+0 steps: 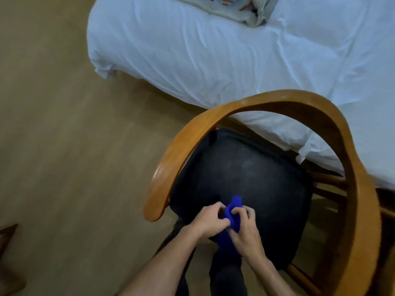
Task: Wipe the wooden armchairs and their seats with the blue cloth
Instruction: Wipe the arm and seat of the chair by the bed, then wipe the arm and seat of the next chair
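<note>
I have the blue cloth bunched between both hands, held above the front edge of the dark seat; my left hand pinches its left side with fingers closed on it, and my right hand grips the other side, also closed on the fabric. I judge the cloth light, soft and limp, so it should fold or wad easily and is best held as a pad under the palm rather than by a corner. The armchair looks stiff and glossy along its curved wooden rail, probably slick under the cloth, while the seat looks padded and faintly dusty. I count 1 cloth, 1 armchair fully in view with 1 seat, 1 bed just behind it, and a wooden piece at the left edge that I cannot identify.
</note>
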The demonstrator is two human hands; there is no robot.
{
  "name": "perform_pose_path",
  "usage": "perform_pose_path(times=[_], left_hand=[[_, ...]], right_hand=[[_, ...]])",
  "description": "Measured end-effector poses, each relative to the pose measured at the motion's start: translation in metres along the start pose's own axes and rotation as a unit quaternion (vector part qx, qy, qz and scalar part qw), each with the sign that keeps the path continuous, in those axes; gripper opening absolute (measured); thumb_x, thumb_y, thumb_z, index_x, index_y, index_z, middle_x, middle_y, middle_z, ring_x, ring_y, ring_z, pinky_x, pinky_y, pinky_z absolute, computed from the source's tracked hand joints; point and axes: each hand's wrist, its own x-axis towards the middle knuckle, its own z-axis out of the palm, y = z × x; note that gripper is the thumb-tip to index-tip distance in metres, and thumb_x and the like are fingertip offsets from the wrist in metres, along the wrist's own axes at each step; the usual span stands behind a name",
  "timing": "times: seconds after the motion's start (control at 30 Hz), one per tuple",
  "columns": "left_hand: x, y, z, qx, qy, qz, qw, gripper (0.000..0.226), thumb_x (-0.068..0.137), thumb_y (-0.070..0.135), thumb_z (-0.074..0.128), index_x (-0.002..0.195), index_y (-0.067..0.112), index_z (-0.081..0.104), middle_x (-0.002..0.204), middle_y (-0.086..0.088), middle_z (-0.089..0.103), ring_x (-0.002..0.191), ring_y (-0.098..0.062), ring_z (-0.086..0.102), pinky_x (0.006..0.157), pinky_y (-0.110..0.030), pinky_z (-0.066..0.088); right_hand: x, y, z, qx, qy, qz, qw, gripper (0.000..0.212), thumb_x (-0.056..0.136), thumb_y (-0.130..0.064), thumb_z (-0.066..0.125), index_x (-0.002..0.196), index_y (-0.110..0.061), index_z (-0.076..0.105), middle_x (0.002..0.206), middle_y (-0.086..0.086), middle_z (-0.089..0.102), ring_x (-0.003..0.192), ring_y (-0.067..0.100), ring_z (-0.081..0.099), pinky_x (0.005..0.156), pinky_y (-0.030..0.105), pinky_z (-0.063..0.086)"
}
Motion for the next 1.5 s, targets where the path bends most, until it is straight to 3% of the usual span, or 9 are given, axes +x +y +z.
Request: perform_pose_path(times=[0.2,0.33,0.43,0.7,0.83,1.03,1.23,1.43,1.5], left_hand=[[-0.036,0.074,0.013,-0.019,0.070,0.072,0.995,0.035,0.082,0.026,0.062,0.115,0.020,0.052,0.116,0.000,0.055,0.103,-0.016,0.054,0.085,-0.028,0.044],[-0.064,0.100,0.029,0.002,0.134,0.100,0.986,0.024,0.088,0.015,0.054,0.111,0.015,0.054,0.114,-0.006,0.056,0.102,-0.024,0.055,0.091,-0.040,0.047],[-0.088,0.119,0.045,0.005,0.165,0.120,0.979,0.019,0.091,0.012,0.051,0.108,0.014,0.059,0.110,-0.008,0.059,0.098,-0.025,0.057,0.087,-0.042,0.049],[-0.133,0.120,0.078,0.015,0.296,0.117,0.948,0.016,0.093,0.019,0.054,0.109,0.015,0.056,0.108,-0.005,0.049,0.097,-0.023,0.049,0.081,-0.040,0.046],[-0.154,0.098,0.080,0.075,0.316,0.103,0.940,0.037,0.090,0.021,0.059,0.125,0.020,0.047,0.121,-0.007,0.040,0.109,-0.025,0.045,0.078,-0.041,0.047],[-0.182,0.057,0.083,0.100,0.407,0.053,0.906,0.036,0.091,0.013,0.053,0.127,0.016,0.047,0.122,-0.010,0.040,0.104,-0.029,0.047,0.068,-0.039,0.043],[-0.215,-0.004,0.089,0.082,0.473,0.005,0.877,0.038,0.090,0.009,0.053,0.128,0.014,0.052,0.125,-0.011,0.046,0.111,-0.030,0.046,0.083,-0.044,0.048],[-0.257,-0.049,0.088,0.114,0.537,-0.027,0.836,0.025,0.090,0.007,0.048,0.115,0.007,0.054,0.115,-0.009,0.059,0.122,-0.027,0.040,0.097,-0.032,0.029],[-0.277,-0.068,0.092,0.079,0.547,-0.008,0.834,0.027,0.087,0.003,0.051,0.113,0.005,0.057,0.112,-0.013,0.061,0.119,-0.029,0.046,0.100,-0.031,0.025]], right_hand=[[-0.013,-0.019,-0.076,0.041,0.035,-0.079,0.995,0.058,0.073,0.003,0.069,0.114,-0.030,0.046,0.126,-0.004,0.037,0.105,-0.008,0.046,0.077,0.010,0.042],[-0.028,-0.008,-0.119,0.091,-0.008,-0.151,0.984,0.077,0.074,0.014,0.061,0.123,-0.042,0.040,0.126,0.003,0.046,0.111,0.006,0.054,0.088,0.020,0.049],[-0.038,-0.005,-0.150,0.014,-0.018,-0.193,0.981,0.074,0.079,0.006,0.066,0.141,-0.022,0.035,0.131,0.000,0.038,0.102,0.008,0.056,0.081,0.022,0.052],[-0.037,-0.044,-0.189,-0.208,-0.084,-0.288,0.931,0.028,0.078,-0.016,0.074,0.100,-0.015,0.057,0.108,0.000,0.048,0.086,0.013,0.051,0.072,0.025,0.040],[-0.042,-0.067,-0.177,-0.216,-0.120,-0.343,0.906,0.026,0.074,-0.006,0.073,0.083,-0.018,0.052,0.089,-0.002,0.046,0.072,0.014,0.044,0.061,0.016,0.030],[-0.053,-0.105,-0.141,-0.279,-0.181,-0.426,0.841,0.016,0.081,-0.008,0.067,0.090,-0.016,0.057,0.084,-0.001,0.051,0.075,0.015,0.049,0.066,0.027,0.036],[-0.077,-0.140,-0.093,-0.359,-0.200,-0.543,0.732,0.026,0.081,-0.010,0.069,0.107,-0.012,0.064,0.089,0.008,0.066,0.082,0.028,0.063,0.076,0.042,0.047],[-0.100,-0.165,-0.048,-0.383,-0.189,-0.622,0.657,0.022,0.075,-0.020,0.077,0.093,-0.008,0.072,0.120,0.013,0.062,0.116,0.036,0.051,0.089,0.054,0.043],[-0.111,-0.182,-0.034,-0.401,-0.247,-0.619,0.629,0.019,0.076,-0.024,0.077,0.090,-0.014,0.068,0.110,0.007,0.064,0.113,0.032,0.054,0.094,0.049,0.040]])
